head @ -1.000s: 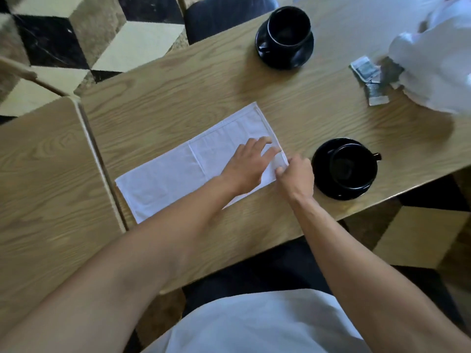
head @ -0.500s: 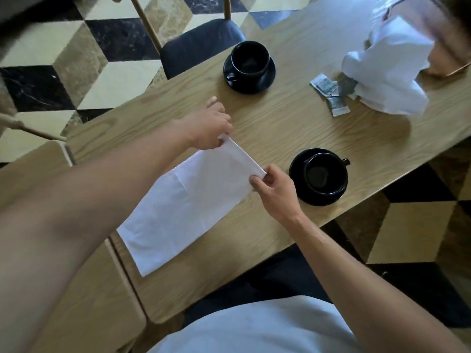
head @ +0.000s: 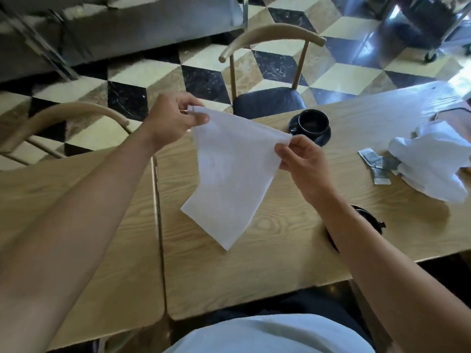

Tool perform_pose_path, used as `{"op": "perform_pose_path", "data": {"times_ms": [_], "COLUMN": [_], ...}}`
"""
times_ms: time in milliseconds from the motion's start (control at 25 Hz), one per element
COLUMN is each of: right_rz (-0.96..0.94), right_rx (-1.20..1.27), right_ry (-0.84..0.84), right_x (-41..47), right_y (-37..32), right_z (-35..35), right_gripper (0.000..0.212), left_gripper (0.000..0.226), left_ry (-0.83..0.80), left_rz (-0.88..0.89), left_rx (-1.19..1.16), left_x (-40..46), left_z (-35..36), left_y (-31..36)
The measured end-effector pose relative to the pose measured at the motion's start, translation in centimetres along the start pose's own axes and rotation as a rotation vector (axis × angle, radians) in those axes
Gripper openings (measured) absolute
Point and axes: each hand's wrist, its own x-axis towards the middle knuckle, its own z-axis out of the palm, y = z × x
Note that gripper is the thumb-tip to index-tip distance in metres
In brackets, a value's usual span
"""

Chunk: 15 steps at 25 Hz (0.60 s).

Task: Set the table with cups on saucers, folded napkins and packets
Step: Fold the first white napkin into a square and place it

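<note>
So the big wooden counter (head: 280,263) has most of the setup scattered on it, and a second counter (head: 76,225) butts up against its left side. Over at the right edge there's a crumpled heap of white napkins (head: 430,164), with a few packets (head: 374,161) lying loose just beside it. A black cup on its saucer (head: 312,124) sits at the far edge, in front of a chair (head: 267,98); the near cup and saucer (head: 369,220) is mostly hidden behind the right forearm.

The napkin (head: 229,179) in play is held up in the air above the counter, hanging down in a long strip. I'd say the fold goes best if both top corners stay level and taut, so the edges line up before it's laid flat.

Left hand (head: 175,121) pinches the far-left top corner, fingers curled around it. Right hand (head: 303,156) pinches the other top corner the same way.
</note>
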Motion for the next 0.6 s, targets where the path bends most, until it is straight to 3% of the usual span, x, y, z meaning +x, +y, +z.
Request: {"op": "perform_pose_path", "data": {"times_ms": [240, 440, 600], "right_rz": [-0.234, -0.376, -0.352], "right_rx": [-0.072, 0.03, 0.046], "right_ry": [-0.164, -0.375, -0.386], "right_x": [0.2, -2.0, -1.2], "right_y": [-6.9, -11.3, -12.2], "right_z": [4.2, 5.0, 5.9], "right_gripper": [0.011, 0.017, 0.013], "left_gripper": [0.019, 0.016, 0.015], "left_ry": [0.333, 0.412, 0.431], "left_rz": [0.03, 0.17, 0.12], "left_rx": [-0.393, -0.448, -0.46], "left_x": [-8.3, -14.1, -13.8], "left_z": [-5.3, -8.0, -8.3], "left_y": [1.7, 3.4, 3.6]}}
